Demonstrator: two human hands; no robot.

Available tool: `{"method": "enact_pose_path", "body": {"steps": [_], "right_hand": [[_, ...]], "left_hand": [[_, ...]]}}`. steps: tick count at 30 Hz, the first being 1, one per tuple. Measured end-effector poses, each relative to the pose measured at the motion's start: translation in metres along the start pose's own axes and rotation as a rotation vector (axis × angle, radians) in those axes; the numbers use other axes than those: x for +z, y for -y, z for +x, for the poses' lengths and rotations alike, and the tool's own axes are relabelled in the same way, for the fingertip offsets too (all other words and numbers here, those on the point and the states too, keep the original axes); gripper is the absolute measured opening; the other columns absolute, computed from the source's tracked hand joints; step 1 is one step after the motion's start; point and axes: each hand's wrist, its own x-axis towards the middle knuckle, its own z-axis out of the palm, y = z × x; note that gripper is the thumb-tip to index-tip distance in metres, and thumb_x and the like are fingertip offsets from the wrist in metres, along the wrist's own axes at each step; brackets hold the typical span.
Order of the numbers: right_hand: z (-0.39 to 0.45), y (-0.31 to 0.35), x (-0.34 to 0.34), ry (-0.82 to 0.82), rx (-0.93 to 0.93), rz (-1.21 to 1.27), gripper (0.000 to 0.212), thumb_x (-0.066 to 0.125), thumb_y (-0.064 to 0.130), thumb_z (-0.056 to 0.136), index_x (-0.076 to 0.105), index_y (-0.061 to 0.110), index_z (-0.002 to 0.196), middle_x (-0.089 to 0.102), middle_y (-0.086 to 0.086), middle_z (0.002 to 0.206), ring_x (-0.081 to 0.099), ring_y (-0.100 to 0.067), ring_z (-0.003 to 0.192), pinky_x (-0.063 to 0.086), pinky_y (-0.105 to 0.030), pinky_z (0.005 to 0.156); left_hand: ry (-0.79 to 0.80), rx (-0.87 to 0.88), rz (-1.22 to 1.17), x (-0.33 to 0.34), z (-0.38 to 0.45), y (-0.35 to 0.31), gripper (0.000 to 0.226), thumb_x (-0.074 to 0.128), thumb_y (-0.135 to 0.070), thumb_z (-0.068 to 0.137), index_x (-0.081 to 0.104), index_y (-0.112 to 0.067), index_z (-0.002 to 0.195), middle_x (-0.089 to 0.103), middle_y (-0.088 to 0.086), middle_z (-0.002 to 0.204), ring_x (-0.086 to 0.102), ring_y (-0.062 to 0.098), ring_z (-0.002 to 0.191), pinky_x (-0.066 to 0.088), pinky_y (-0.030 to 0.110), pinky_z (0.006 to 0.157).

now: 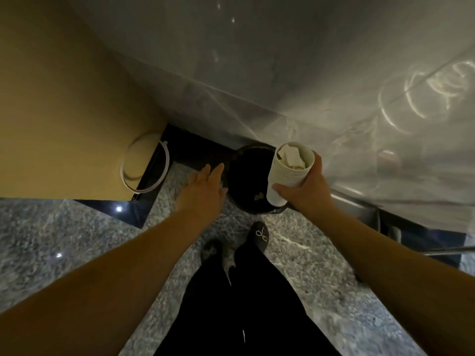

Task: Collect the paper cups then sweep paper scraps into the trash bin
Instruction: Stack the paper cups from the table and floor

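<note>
My right hand (307,187) grips a stack of white paper cups (288,173), held over the right side of a dark round trash bin (246,176) on the floor. Folded paper scraps (291,156) fill the top cup. A few pale scraps (258,196) lie inside the bin. My left hand (205,186) is stretched out flat, fingers straight, just left of the bin's rim and holding nothing.
A tan wall (64,111) with a white ring-shaped object (146,165) stands at the left. A glossy grey marble wall (308,73) runs behind and to the right of the bin. My dark-shod feet (259,235) stand on speckled stone floor just before the bin.
</note>
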Motion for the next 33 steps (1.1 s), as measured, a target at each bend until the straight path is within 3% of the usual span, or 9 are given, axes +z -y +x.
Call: {"method": "enact_pose_path", "body": {"steps": [6,9,13,17,21,25,30,33], "right_hand": [[0.057,-0.072,0.062,0.013,0.105,-0.009,0.089,0.085,0.022,0.066,0.023,0.043,0.125,0.049,0.011,0.121,0.053,-0.011,0.105,0.047,-0.028,0.082],[0.085,-0.121,0.101,-0.03,0.174,-0.004,0.093,0.086,0.021,0.065,0.026,0.033,0.134,0.051,0.005,0.125,0.052,-0.015,0.109,0.048,-0.036,0.088],[0.119,-0.169,0.148,-0.118,0.191,0.01,0.093,0.086,0.024,0.066,0.026,0.024,0.137,0.05,0.009,0.117,0.051,-0.009,0.103,0.045,-0.028,0.083],[0.147,-0.202,0.177,-0.102,0.231,0.017,0.093,0.086,0.025,0.067,0.026,0.023,0.138,0.049,0.011,0.117,0.05,-0.006,0.102,0.044,-0.025,0.081],[0.158,-0.225,0.188,-0.088,0.266,-0.037,0.095,0.086,0.025,0.067,0.024,0.024,0.14,0.051,0.001,0.131,0.053,-0.015,0.113,0.044,-0.027,0.084],[0.157,-0.233,0.172,0.06,0.43,-0.109,0.109,0.084,0.03,0.071,0.008,0.032,0.149,0.036,-0.012,0.147,0.046,-0.034,0.127,0.045,-0.041,0.093],[0.123,-0.204,0.135,0.102,0.438,-0.218,0.082,0.074,0.035,0.08,0.025,0.03,0.144,0.047,-0.005,0.137,0.055,-0.024,0.111,0.044,-0.027,0.074],[0.094,-0.175,0.114,0.065,0.473,-0.138,0.062,0.069,0.031,0.085,0.037,0.026,0.138,0.054,-0.003,0.128,0.054,-0.016,0.1,0.043,-0.027,0.073]], "left_hand": [[0.083,-0.048,-0.133,0.069,0.094,0.022,0.07,0.048,-0.037,0.1,0.004,-0.033,0.155,0.001,0.009,0.163,0.023,0.035,0.144,0.034,0.046,0.111],[0.103,-0.086,-0.222,0.12,0.145,0.039,0.075,0.055,-0.03,0.098,0.006,-0.033,0.155,0.0,0.012,0.162,0.02,0.034,0.146,0.034,0.048,0.112],[0.132,-0.104,-0.273,0.166,0.202,0.062,0.084,0.061,-0.025,0.095,0.003,-0.032,0.155,0.007,0.014,0.162,0.03,0.036,0.141,0.035,0.046,0.108],[0.121,-0.03,-0.31,0.192,0.232,0.075,0.084,0.061,-0.019,0.094,0.004,-0.029,0.155,0.03,0.016,0.154,0.042,0.034,0.132,0.038,0.04,0.102],[0.107,-0.019,-0.302,0.202,0.241,0.075,0.082,0.06,-0.02,0.096,0.004,-0.032,0.155,0.025,0.015,0.157,0.041,0.034,0.133,0.038,0.044,0.104],[0.167,0.0,-0.261,0.195,0.235,0.076,0.083,0.059,-0.021,0.096,0.0,-0.031,0.155,0.014,0.013,0.16,0.039,0.035,0.135,0.039,0.045,0.107],[0.18,-0.062,-0.234,0.157,0.201,0.073,0.079,0.055,-0.023,0.098,0.001,-0.029,0.155,0.001,0.009,0.163,0.038,0.033,0.136,0.042,0.043,0.104],[0.168,-0.029,-0.198,0.124,0.171,0.067,0.073,0.051,-0.026,0.1,0.005,-0.029,0.156,0.001,0.007,0.163,0.038,0.031,0.136,0.04,0.04,0.101]]}}
